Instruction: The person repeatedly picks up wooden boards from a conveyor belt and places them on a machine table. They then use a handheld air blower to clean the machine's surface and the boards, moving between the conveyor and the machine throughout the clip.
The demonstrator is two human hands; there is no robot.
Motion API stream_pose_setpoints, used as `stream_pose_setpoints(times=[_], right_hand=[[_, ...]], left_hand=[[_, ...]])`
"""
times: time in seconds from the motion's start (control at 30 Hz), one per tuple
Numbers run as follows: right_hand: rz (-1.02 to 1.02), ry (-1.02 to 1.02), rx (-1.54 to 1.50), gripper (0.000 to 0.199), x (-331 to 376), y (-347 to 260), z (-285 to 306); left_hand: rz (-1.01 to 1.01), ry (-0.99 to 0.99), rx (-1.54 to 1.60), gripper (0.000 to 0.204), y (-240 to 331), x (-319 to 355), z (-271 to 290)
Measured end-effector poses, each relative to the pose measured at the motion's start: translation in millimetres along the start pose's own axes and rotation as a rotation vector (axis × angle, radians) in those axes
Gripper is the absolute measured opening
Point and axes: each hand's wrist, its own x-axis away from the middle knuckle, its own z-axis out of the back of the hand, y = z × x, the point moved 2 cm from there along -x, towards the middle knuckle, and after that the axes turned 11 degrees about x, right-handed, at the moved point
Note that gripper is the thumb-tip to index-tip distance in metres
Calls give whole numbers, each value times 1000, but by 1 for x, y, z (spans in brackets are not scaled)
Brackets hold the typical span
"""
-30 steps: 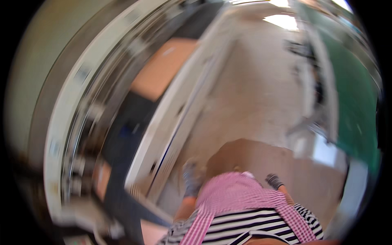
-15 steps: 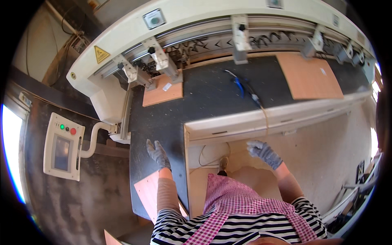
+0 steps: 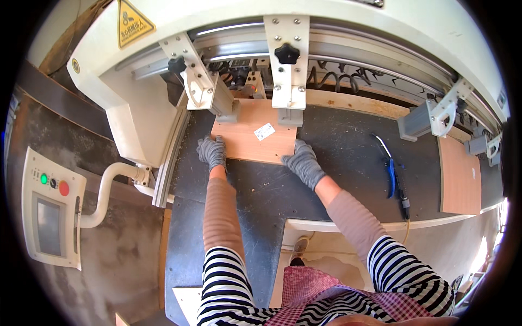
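Note:
A light-brown wooden board (image 3: 254,145) with a white label (image 3: 265,131) lies flat on the black machine table. Its far part sits beneath two grey clamp feet (image 3: 291,117). At the near left corner, my left hand (image 3: 212,151), in a grey glove, has its fingers closed against the board's side. My right hand (image 3: 304,163), gloved alike, grips the near right corner, thumb at the top face and fingers along the edge. The fingertips of both hands are partly hidden.
A blue-handled air blow gun (image 3: 391,176) with a hose lies to the right on the table. Farther right is another wooden board (image 3: 460,176) near more clamps. A control panel (image 3: 51,209) on a bent white arm stands at the left. Overhead spans the white machine housing (image 3: 228,11).
My view has shifted left and closer to the machine. Both hands, empty and apart before, have reached forward and taken hold of the left board's near corners.

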Motion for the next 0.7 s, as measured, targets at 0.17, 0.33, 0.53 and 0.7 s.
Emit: stream_pose_setpoints(times=[0.17, 0.33, 0.53, 0.7], right_hand=[[120, -219, -690, 31, 113, 16, -71], [770, -155, -365, 27, 170, -58, -17], [969, 46, 649, 60, 21, -64, -30], [668, 130, 670, 68, -40, -65, -45]], left_hand=[[-431, -154, -32, 45, -32, -24, 5], [-753, 101, 176, 52, -27, 74, 53], [-333, -414, -240, 104, -39, 312, 73], [-402, -365, -163, 106, -13, 212, 56]])
